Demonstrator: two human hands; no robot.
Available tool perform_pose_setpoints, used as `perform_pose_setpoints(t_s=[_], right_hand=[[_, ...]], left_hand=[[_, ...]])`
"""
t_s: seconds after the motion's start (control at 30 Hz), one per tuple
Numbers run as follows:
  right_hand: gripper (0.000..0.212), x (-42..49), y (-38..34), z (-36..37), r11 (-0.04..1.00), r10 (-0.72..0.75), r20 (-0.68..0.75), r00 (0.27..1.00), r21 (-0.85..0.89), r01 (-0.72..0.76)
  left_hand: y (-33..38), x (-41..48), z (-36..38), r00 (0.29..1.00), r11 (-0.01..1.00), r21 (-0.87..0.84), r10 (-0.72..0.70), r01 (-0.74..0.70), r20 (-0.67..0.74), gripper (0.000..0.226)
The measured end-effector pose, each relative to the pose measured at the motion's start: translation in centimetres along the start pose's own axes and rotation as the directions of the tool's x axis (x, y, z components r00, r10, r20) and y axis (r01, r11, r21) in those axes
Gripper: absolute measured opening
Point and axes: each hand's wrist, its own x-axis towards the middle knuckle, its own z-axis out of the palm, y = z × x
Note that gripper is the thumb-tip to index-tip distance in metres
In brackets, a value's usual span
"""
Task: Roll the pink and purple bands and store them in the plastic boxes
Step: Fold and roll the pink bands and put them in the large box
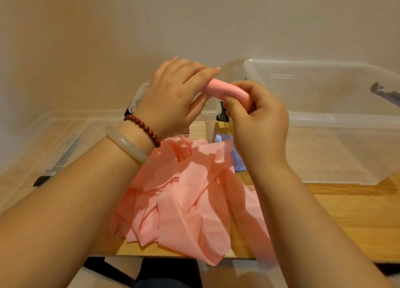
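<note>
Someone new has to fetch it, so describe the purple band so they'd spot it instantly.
On the wooden table lies a loose heap of pink bands. At the heap's far right edge, beside the wrist of the right hand, a purple band peeks out. It is the only lilac piece beside all that pink.

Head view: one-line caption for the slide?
Left hand and right hand grip a rolled pink band; loose pink bands lie piled on the wooden table, clear plastic box at right.
</note>
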Motion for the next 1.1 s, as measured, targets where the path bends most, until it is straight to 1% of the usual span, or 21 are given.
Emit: perform_pose_setpoints(t_s=[0.23, 0.37, 0.47, 0.57, 0.7, 0.8, 0.87, 0.97, 1.03, 1.1], right_hand=[[0.027, 5.1, -3.0, -0.2, 0.996, 0.083, 0.044, 0.996, -0.018, -0.082], [0.022, 8.0, -4.0, -1.7, 0.988, 0.157, 0.102, 0.982, -0.023, -0.155], [0.027, 10.1, -4.3, -3.3, 0.978, 0.209, 0.135, 0.969, -0.003, -0.210], [0.029, 11.8, -4.3, -4.8, 0.975, 0.220, 0.161, 0.962, -0.015, -0.220], [0.024, 13.9, -3.3, -6.6, 0.973, 0.218, 0.174, 0.960, -0.118, -0.199], [0.018, 15.2, -2.3, -7.9, 0.956, 0.195, 0.217, 0.956, -0.258, -0.137], [0.023, 16.2, -1.6, -8.9, 0.919, 0.175, 0.283, 0.943, -0.390, -0.054], [0.038, 17.8, -0.7, -10.3, 0.831, 0.142, 0.404, 0.904, -0.544, 0.113], [0.048, 18.6, -1.0, -11.1, 0.801, 0.180, 0.454, 0.873, -0.583, 0.139], [0.049, 19.3, -1.1, -11.7, 0.784, 0.209, 0.480, 0.852, -0.603, 0.148]], left_hand=[[-1.7, 4.3, -1.3, 0.998, 0.999, -0.029, -0.021, 0.023, 0.053, 0.041], [-2.0, 6.6, -2.9, 0.989, 0.996, -0.075, -0.037, 0.048, 0.142, 0.050], [-2.0, 8.3, -3.3, 0.982, 0.991, -0.107, -0.063, 0.083, 0.179, 0.048], [-1.8, 9.9, -3.1, 0.977, 0.991, -0.098, -0.066, 0.087, 0.202, 0.046], [-0.7, 12.1, -2.2, 0.978, 0.990, -0.117, -0.048, 0.073, 0.201, 0.041], [0.8, 13.3, -1.0, 0.985, 0.983, -0.159, -0.061, 0.087, 0.162, 0.035], [1.8, 14.0, -0.2, 0.982, 0.972, -0.194, -0.105, 0.135, 0.157, 0.033], [3.3, 14.9, 1.0, 0.973, 0.953, -0.238, -0.146, 0.187, 0.180, 0.034], [4.1, 15.4, 1.8, 0.970, 0.946, -0.257, -0.149, 0.197, 0.194, 0.038], [4.7, 15.7, 2.5, 0.968, 0.944, -0.263, -0.148, 0.199, 0.201, 0.039]])
